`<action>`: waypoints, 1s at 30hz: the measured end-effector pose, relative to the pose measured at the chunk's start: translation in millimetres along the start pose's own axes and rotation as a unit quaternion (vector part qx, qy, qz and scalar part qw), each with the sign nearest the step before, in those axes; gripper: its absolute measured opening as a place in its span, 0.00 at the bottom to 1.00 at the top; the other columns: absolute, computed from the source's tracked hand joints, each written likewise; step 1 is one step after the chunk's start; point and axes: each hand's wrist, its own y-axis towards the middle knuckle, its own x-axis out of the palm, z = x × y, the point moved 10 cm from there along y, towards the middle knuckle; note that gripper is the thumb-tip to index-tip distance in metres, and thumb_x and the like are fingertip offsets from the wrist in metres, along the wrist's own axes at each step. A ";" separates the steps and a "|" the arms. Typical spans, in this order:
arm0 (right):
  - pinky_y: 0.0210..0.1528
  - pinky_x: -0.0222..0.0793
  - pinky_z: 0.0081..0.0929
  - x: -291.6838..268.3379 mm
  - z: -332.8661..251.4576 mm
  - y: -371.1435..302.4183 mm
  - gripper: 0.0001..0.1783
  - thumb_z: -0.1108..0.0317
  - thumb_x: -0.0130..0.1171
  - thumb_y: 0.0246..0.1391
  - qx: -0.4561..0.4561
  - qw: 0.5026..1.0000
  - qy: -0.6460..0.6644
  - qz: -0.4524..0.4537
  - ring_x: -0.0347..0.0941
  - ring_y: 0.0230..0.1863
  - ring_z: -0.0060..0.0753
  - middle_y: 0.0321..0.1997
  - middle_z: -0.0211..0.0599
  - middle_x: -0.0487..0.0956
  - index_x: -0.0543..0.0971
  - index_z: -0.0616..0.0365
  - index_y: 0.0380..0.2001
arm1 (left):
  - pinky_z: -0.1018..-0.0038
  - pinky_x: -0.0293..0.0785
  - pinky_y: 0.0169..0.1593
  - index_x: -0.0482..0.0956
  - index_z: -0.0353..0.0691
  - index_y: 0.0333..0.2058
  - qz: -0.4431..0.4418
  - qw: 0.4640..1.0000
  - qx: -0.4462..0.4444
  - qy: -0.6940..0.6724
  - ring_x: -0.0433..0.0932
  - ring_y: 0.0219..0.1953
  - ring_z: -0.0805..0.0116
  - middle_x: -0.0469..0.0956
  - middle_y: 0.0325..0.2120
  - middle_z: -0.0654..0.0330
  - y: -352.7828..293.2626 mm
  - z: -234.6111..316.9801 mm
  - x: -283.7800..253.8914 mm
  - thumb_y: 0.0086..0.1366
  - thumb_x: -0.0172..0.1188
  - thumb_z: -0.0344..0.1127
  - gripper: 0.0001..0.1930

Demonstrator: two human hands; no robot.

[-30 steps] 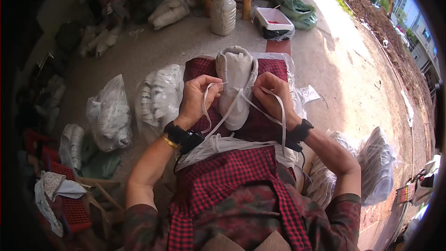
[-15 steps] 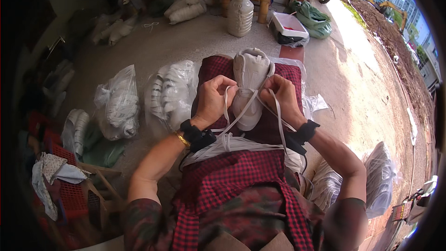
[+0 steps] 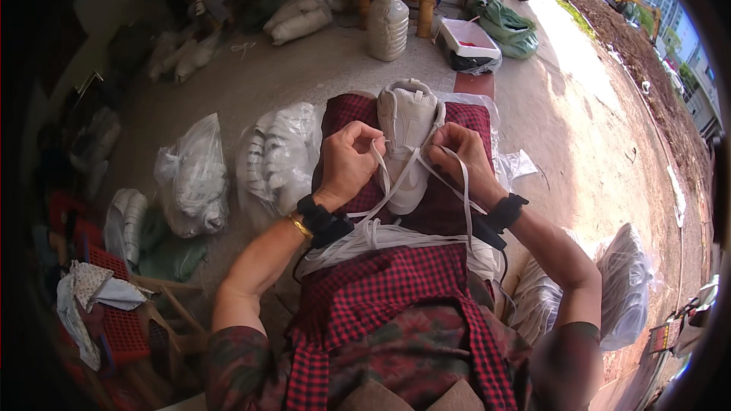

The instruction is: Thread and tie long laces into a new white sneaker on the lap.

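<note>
A white sneaker [image 3: 410, 125] lies on my lap, its toe toward me and its opening away from me. Beside the lacing, my left hand [image 3: 352, 161] is closed, thumb and forefinger pinching a white shoelace [image 3: 383, 173]. On the sneaker's other side my right hand [image 3: 464, 158] pinches a lace too, and a long loose end hangs from it past the wrist. The laces cross over the lower part of the tongue. A bundle of white laces [image 3: 396, 236] lies across my lap, over the red-and-black checked apron [image 3: 381, 281]. My fingertips partly hide the eyelets.
Clear bags of white shoes or soles [image 3: 194, 183] stand on the floor at left, with another bag [image 3: 282, 152] nearer my knees. More stacked bags [image 3: 624, 289] are at right. Ahead stand a plastic jug [image 3: 387, 27], a white tray [image 3: 470, 38] and a green sack [image 3: 510, 30].
My left hand has drawn slightly away from the lacing, to the left. The right hand still pinches its lace near the eyelets. The whole view has shifted a little.
</note>
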 end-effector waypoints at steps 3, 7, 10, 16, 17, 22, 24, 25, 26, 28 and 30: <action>0.28 0.65 0.15 1.4 5.2 0.6 0.06 0.73 0.62 0.50 0.027 1.000 0.005 -0.014 0.69 0.27 0.12 0.25 0.23 0.76 0.75 0.61 0.29 | 0.81 0.76 0.32 0.80 0.32 0.33 -0.010 1.000 -0.010 0.012 0.80 0.28 0.81 0.82 0.25 0.63 1.4 0.0 1.0 0.62 0.65 0.27 0.05; 0.29 0.66 0.16 2.2 11.3 1.3 0.06 0.73 0.62 0.50 0.030 0.999 0.037 -0.018 0.69 0.27 0.12 0.26 0.24 0.77 0.75 0.61 0.30 | 0.80 0.77 0.32 0.80 0.33 0.33 -0.007 0.998 0.035 0.054 0.80 0.28 0.80 0.82 0.25 0.63 3.5 6.8 6.9 0.62 0.65 0.27 0.04; 0.30 0.68 0.20 -1.0 2.9 1.2 0.07 0.74 0.63 0.50 0.014 1.000 -0.012 -0.024 0.72 0.28 0.16 0.27 0.26 0.77 0.76 0.62 0.31 | 0.78 0.78 0.32 0.80 0.33 0.33 -0.019 0.989 0.096 0.110 0.80 0.28 0.79 0.81 0.26 0.62 6.5 19.2 17.1 0.61 0.65 0.26 0.04; 0.42 0.74 0.39 22.4 -79.9 3.3 0.15 0.68 0.70 0.44 -0.265 0.842 -0.464 -0.079 0.72 0.49 0.40 0.42 0.34 0.75 0.79 0.60 0.36 | 0.70 0.78 0.43 0.77 0.30 0.41 -0.203 0.916 0.260 0.227 0.79 0.37 0.55 0.76 0.35 0.53 23.6 63.9 33.7 0.56 0.59 0.19 0.12; 0.45 0.73 0.38 34.3 -82.4 2.7 0.17 0.68 0.71 0.42 -0.321 0.791 -0.509 -0.113 0.69 0.50 0.40 0.43 0.34 0.74 0.80 0.59 0.37 | 0.68 0.77 0.45 0.77 0.30 0.39 -0.221 0.862 0.341 0.303 0.78 0.41 0.54 0.75 0.37 0.54 18.7 73.4 40.6 0.54 0.59 0.19 0.12; 0.50 0.71 0.36 48.7 -64.8 11.4 0.14 0.65 0.70 0.40 -0.333 0.743 -0.538 -0.222 0.66 0.48 0.40 0.39 0.34 0.73 0.81 0.57 0.32 | 0.68 0.72 0.47 0.78 0.35 0.33 -0.322 0.638 0.524 0.464 0.72 0.46 0.59 0.69 0.35 0.57 6.3 74.7 68.9 0.54 0.60 0.26 0.06; 0.51 0.69 0.35 50.3 -53.4 12.1 0.10 0.67 0.69 0.40 -0.315 0.752 -0.536 -0.218 0.66 0.47 0.41 0.38 0.34 0.74 0.81 0.57 0.29 | 0.65 0.73 0.48 0.78 0.36 0.31 -0.334 0.651 0.499 0.465 0.72 0.47 0.57 0.70 0.36 0.56 8.5 71.1 70.4 0.54 0.59 0.27 0.05; 0.51 0.68 0.34 48.4 -48.4 13.5 0.07 0.70 0.67 0.41 -0.295 0.762 -0.534 -0.217 0.66 0.47 0.41 0.37 0.35 0.74 0.80 0.57 0.25 | 0.62 0.74 0.48 0.79 0.38 0.30 -0.346 0.665 0.474 0.462 0.73 0.47 0.54 0.70 0.37 0.55 11.3 67.4 71.7 0.55 0.58 0.28 0.04; 0.51 0.68 0.34 44.5 -46.8 14.6 0.07 0.70 0.67 0.41 -0.295 0.762 -0.534 -0.217 0.66 0.47 0.41 0.37 0.35 0.74 0.80 0.57 0.25 | 0.62 0.74 0.48 0.79 0.38 0.30 -0.346 0.665 0.474 0.462 0.73 0.47 0.54 0.70 0.37 0.55 12.5 66.8 72.2 0.55 0.58 0.28 0.04; 0.52 0.64 0.33 39.4 -47.1 15.9 0.03 0.77 0.62 0.40 -0.256 0.805 -0.457 -0.280 0.68 0.46 0.40 0.35 0.35 0.74 0.80 0.56 0.22 | 0.58 0.74 0.48 0.80 0.37 0.29 -0.430 0.705 0.353 0.440 0.72 0.48 0.50 0.71 0.38 0.54 22.2 58.5 76.1 0.51 0.58 0.26 0.05; 0.52 0.62 0.33 41.1 -35.5 30.6 0.08 0.79 0.58 0.39 -0.260 0.791 -0.451 -0.322 0.70 0.45 0.38 0.32 0.34 0.76 0.82 0.54 0.24 | 0.57 0.74 0.49 0.83 0.33 0.27 -0.482 0.723 0.264 0.419 0.74 0.46 0.46 0.76 0.37 0.49 33.5 55.7 83.7 0.46 0.56 0.27 0.09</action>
